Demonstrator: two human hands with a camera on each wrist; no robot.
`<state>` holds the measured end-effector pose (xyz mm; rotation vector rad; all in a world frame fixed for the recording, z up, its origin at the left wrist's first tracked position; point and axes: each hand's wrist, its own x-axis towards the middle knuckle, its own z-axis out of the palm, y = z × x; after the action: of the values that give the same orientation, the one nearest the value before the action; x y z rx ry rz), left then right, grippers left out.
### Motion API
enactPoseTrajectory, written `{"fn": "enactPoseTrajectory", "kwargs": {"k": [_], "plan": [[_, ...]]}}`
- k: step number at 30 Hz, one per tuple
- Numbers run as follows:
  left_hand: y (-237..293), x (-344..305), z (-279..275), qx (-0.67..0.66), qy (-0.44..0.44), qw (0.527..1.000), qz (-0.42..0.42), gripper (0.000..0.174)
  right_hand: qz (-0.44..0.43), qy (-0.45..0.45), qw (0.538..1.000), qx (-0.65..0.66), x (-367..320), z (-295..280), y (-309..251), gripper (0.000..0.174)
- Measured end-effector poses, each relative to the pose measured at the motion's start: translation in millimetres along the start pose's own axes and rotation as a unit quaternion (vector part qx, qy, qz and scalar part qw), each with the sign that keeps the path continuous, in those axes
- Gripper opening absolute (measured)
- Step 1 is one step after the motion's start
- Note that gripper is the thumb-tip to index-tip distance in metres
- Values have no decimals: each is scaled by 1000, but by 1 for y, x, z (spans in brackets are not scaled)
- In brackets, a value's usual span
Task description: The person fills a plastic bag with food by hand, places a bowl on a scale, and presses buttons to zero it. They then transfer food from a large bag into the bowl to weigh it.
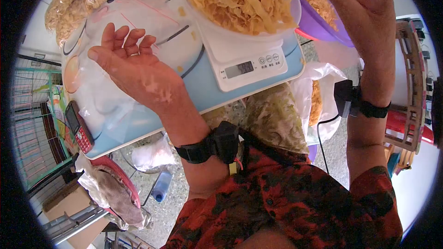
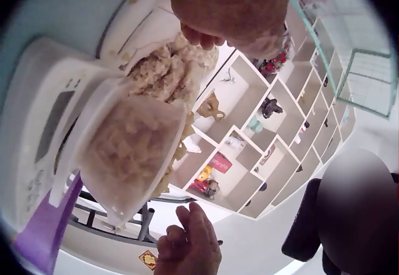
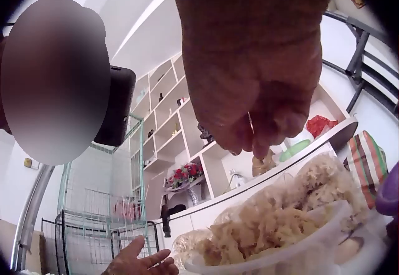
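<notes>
My left hand (image 1: 140, 71) hovers over the left part of the table, palm up, fingers loosely bent, holding nothing. A white digital scale (image 1: 254, 80) with a lit display stands right of it. On the scale rests a translucent white bowl (image 2: 131, 156) heaped with pale yellow, wavy dried strips (image 1: 242, 2). My right hand (image 1: 364, 0) is raised to the right of the bowl, its fingertips cut off in the head view. In the right wrist view its loosely bent fingers are above and behind the bowl, with nothing visible in them.
Bags of dried strips (image 1: 92, 0) lie at the table's back left. A purple basin (image 1: 339, 30) with orange-brown shreds stands right of the scale. A red phone (image 1: 80, 127) lies at the left edge. A white plastic bag (image 1: 327, 78) is below the table's right side. Wire cages (image 1: 37, 110) stand left.
</notes>
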<state>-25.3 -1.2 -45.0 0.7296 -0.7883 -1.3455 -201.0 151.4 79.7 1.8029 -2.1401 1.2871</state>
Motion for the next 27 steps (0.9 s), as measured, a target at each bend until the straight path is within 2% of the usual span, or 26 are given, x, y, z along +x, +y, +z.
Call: {"fn": "enactPoseTrajectory", "kwargs": {"k": [4,7,9,10,12,19,24,27], "plan": [[2,0,2,7,14,1000,-14,62,13,-5,999,-33,-4,0,-8,22],[2,-1,3,4,14,1000,-12,62,70,-46,995,-57,1,-6,-25,22],[0,0,1,5,13,1000,-9,61,58,-54,996,-50,1,-7,-19,23],[0,0,0,5,12,1000,-7,61,21,-46,998,-34,-2,-6,2,24],[0,0,0,2,14,1000,-8,61,-5,-41,998,-38,-2,-4,9,26],[-1,0,1,-10,20,1000,-16,59,-11,-69,992,-105,-3,1,-1,33],[-3,3,-3,-19,8,1000,-21,59,-75,-129,979,-138,4,4,1,48],[-2,3,-3,-19,7,1000,-23,59,-99,-125,974,-158,5,15,-10,54]]}}
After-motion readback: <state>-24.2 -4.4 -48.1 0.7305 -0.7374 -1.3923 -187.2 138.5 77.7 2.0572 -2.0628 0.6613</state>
